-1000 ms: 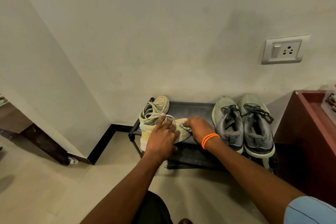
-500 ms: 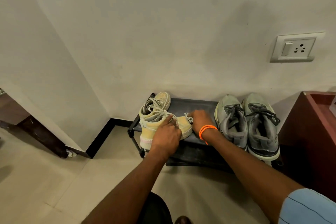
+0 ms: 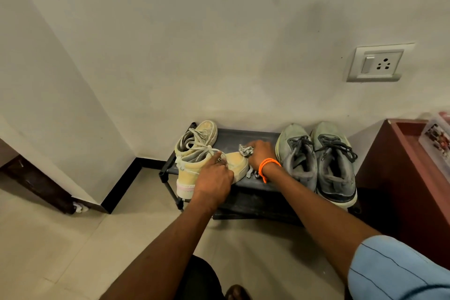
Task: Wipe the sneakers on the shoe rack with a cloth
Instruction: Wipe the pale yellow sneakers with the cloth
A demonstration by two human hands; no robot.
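A low black shoe rack [image 3: 243, 135] with a dark flat top shelf is standing on the pale tiled floor [image 3: 60, 238] against the wall. A pair of yellow lace-up sneakers [image 3: 194, 153] is sitting on the shelf under and just beyond the left hand [image 3: 213, 178]. A crumpled grey cloth [image 3: 245, 150] is lying on the shelf at the fingertips of the right hand [image 3: 260, 153]. A pair of grey-green sneakers with dark laces [image 3: 316, 158] is resting just right of that hand.
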